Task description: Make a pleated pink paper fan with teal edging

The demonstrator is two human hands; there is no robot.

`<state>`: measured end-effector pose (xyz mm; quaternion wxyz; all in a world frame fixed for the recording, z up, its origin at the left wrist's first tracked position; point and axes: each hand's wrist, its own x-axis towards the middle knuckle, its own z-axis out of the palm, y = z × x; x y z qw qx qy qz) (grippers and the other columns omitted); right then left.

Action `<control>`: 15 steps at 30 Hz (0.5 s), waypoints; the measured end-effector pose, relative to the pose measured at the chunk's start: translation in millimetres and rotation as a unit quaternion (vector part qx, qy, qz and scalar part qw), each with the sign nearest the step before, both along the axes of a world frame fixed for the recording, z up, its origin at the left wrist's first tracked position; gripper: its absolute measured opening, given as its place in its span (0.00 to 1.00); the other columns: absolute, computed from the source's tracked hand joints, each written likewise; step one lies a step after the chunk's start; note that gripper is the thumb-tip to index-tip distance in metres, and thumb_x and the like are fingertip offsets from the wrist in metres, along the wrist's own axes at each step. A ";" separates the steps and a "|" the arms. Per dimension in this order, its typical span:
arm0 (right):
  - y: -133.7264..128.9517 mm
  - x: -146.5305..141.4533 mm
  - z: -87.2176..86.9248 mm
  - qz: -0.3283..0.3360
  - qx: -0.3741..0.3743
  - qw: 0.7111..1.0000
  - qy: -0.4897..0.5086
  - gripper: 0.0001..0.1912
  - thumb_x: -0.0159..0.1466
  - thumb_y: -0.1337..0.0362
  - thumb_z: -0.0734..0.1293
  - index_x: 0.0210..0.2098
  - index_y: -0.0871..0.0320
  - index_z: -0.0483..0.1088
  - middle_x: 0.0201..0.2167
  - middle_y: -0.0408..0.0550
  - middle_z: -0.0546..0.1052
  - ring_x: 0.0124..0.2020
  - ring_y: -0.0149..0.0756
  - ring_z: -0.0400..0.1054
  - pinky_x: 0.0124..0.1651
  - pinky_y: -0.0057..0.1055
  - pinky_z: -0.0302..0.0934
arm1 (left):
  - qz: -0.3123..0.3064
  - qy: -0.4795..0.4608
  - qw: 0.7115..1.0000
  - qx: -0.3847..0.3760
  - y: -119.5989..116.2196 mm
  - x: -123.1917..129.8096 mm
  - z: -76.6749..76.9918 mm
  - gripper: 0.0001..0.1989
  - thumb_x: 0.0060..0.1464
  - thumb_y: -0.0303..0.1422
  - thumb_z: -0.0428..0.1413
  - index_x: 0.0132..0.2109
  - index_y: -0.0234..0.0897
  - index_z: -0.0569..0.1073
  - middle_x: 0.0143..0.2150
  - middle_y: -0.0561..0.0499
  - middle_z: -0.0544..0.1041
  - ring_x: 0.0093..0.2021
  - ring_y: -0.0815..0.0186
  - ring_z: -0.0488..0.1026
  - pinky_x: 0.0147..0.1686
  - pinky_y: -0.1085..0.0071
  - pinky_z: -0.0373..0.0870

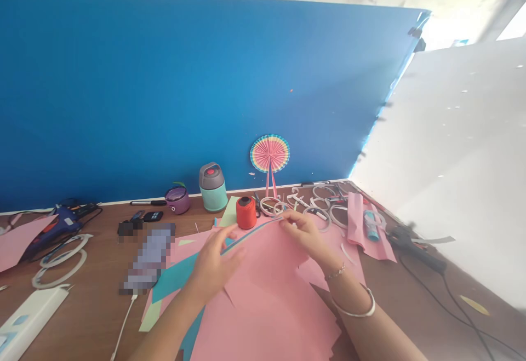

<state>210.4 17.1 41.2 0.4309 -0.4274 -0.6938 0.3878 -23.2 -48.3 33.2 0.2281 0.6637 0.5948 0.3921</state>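
Note:
A large pink sheet of paper (267, 295) lies before me, its far edge raised and bordered by a thin blue-and-pale strip. My right hand (302, 232), with a bracelet and a bangle at the wrist, pinches the right end of that edge. At the edge's left end is my left hand (213, 265), thumb and fingers spread apart around the strip without a visible grip. Blue paper (176, 278) and pale green pieces show under and left of the pink sheet. Just beyond the edge stands a red spool of thread (246, 214).
A round pleated paper fan (270, 154) leans on the blue partition (164, 92). Nearby stand a teal flask (213, 194) and purple cup (177, 199). Left lie a pixelated phone (150, 257), power strip (33, 317) and blue glue gun (57, 224). White tape coils (322, 218) lie right.

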 end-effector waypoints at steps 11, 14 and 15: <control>1.9 -7.9 -13.9 -0.001 -0.215 0.972 0.095 0.26 0.58 0.52 0.65 0.54 0.54 0.64 0.48 0.51 0.73 0.47 0.43 0.68 0.47 0.38 0.63 | 0.071 -0.268 0.943 -0.181 -20.8 -3.7 17.4 0.15 0.47 0.46 0.56 0.30 0.37 0.69 0.19 0.54 0.72 0.24 0.66 0.70 0.28 0.72 0.69; 1.1 -4.2 -13.6 0.137 -0.259 0.952 0.094 0.19 0.55 0.58 0.67 0.45 0.56 0.70 0.38 0.47 0.76 0.40 0.39 0.70 0.42 0.34 0.64 | 0.071 -0.335 0.911 -0.231 -39.8 3.3 10.2 0.19 0.46 0.47 0.58 0.37 0.36 0.70 0.28 0.52 0.75 0.30 0.65 0.74 0.32 0.71 0.71; 1.5 -2.3 -13.7 0.146 -0.254 0.952 0.084 0.15 0.54 0.60 0.67 0.41 0.57 0.71 0.34 0.45 0.76 0.36 0.38 0.70 0.39 0.32 0.64 | 0.054 -0.336 0.906 -0.254 -46.9 5.1 9.3 0.19 0.47 0.47 0.57 0.39 0.36 0.70 0.32 0.50 0.76 0.32 0.66 0.75 0.34 0.71 0.72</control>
